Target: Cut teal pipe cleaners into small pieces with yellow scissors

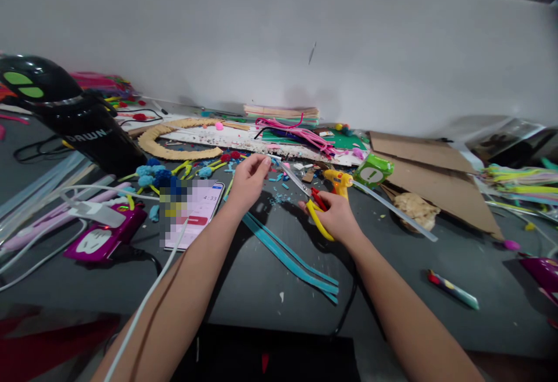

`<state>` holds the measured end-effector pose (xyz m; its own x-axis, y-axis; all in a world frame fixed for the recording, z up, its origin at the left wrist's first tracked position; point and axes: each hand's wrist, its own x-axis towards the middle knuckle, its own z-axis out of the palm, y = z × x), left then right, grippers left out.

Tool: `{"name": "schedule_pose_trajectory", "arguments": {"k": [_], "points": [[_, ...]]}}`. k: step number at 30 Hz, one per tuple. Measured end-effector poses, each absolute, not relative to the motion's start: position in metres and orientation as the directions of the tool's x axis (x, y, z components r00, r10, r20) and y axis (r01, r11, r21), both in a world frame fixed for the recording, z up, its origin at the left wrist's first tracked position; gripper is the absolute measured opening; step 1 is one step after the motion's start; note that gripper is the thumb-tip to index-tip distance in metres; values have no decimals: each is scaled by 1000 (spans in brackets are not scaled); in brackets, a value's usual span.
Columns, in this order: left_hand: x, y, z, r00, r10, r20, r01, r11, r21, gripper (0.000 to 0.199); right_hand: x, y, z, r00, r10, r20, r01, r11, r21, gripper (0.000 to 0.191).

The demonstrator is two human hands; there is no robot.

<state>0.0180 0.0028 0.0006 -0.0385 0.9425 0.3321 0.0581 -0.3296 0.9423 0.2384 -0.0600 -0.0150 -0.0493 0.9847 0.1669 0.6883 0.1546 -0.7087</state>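
Observation:
In the head view, my right hand [335, 216] is closed round the yellow and red handles of scissors [320, 228], whose blades point up and left toward my left hand [251, 179]. The fingers of my left hand are pinched together near the blade tips, on something small, perhaps blue, that I cannot make out. Small blue clippings [281, 197] lie on the grey table below the blades. Long light-blue strips [288, 254] run across the table between my forearms. Just behind my right hand is a yellow glue gun [339, 179] with a clear glue stick.
A phone [198, 213], a purple power socket [107, 236] with white cables and a tall black bottle [87, 126] are at the left. Cardboard pieces [431, 178], a green packet [374, 171] and a small tube [453, 290] lie at the right. Craft strips line the back.

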Motion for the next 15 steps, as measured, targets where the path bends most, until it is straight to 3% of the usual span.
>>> {"name": "schedule_pose_trajectory", "arguments": {"k": [15], "points": [[19,2,3,-38,947,318,55,-316,947,23,239,-60,-14,-71,982,174,701,174,-692,49]]}}
